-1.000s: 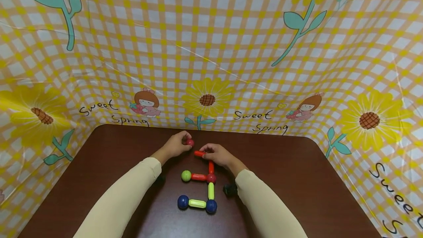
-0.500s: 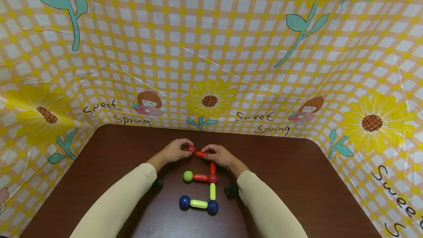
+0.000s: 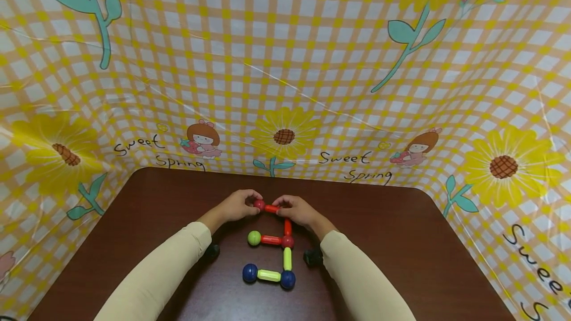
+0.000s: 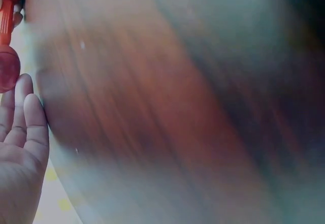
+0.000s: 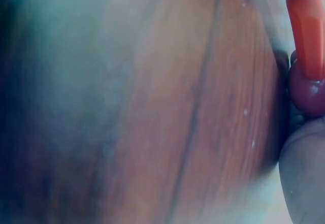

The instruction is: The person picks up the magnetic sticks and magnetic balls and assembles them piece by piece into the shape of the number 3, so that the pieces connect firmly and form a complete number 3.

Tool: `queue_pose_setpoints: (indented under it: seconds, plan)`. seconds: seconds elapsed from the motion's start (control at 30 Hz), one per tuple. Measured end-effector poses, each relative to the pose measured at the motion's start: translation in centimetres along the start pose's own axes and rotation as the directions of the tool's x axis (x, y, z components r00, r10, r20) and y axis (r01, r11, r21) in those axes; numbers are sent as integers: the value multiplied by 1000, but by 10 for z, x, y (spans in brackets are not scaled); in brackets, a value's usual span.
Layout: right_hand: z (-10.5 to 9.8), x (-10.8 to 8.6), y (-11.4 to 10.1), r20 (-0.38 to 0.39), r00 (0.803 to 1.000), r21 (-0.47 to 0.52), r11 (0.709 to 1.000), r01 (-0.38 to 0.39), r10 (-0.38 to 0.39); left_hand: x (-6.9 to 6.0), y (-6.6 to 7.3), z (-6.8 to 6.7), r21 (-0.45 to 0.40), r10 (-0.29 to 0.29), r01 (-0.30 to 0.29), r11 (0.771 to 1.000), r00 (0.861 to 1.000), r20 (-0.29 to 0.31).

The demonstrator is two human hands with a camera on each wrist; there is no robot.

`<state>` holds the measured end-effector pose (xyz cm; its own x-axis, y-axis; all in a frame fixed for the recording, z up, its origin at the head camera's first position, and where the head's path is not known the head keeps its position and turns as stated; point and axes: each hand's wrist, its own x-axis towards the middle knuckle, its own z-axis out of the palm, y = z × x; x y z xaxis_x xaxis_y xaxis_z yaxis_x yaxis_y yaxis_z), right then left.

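Observation:
In the head view my left hand (image 3: 238, 204) pinches a red ball (image 3: 259, 204) between thumb and fingers. The ball meets the left end of a short red rod (image 3: 270, 208). Across from it, my right hand (image 3: 295, 208) grips that rod near its right end and covers the corner there. The right wrist view shows a dark red ball (image 5: 307, 94) by this hand, with an orange-red rod (image 5: 309, 36) on it. Toward me the chain continues: a red rod (image 3: 287, 227), a red ball (image 3: 287, 241), a side red rod (image 3: 270, 240) and a green ball (image 3: 254, 238).
A yellow-green rod (image 3: 287, 259) leads to a blue ball (image 3: 287, 279); another yellow-green rod (image 3: 269, 275) joins it to a second blue ball (image 3: 250, 273). All lie on a dark brown table (image 3: 379, 241). A checked, flower-print cloth (image 3: 285, 88) hangs behind and beside it.
My left hand has moved right and slightly toward me, bringing the red ball from apart to the far red rod's end. The right hand keeps its grip, nearly still.

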<state>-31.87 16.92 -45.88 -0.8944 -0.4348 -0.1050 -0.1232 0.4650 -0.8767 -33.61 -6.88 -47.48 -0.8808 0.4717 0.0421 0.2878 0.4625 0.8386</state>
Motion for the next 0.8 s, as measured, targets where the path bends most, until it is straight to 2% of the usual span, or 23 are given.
queue_pose_setpoints:
  seconds: [0.17, 0.47, 0.63, 0.8]
  plan:
    - [1, 8, 15, -34, 999, -17, 1000, -5, 4, 0, -3, -2, 6, 4, -4, 1000, 1000, -1]
    - [0, 8, 19, -31, 1000, -29, 1000, 5, -6, -2, -1, -2, 52, -15, 16, 999, 1000, -8]
    - [1, 9, 21, -29, 1000, -24, 1000, 6, -7, -3, -3, -1, 39, -31, 31, 999, 1000, -1]
    - [0, 8, 19, -85, 996, -19, 1000, -19, 17, -4, -5, -3, 17, -41, 41, 999, 999, -9]
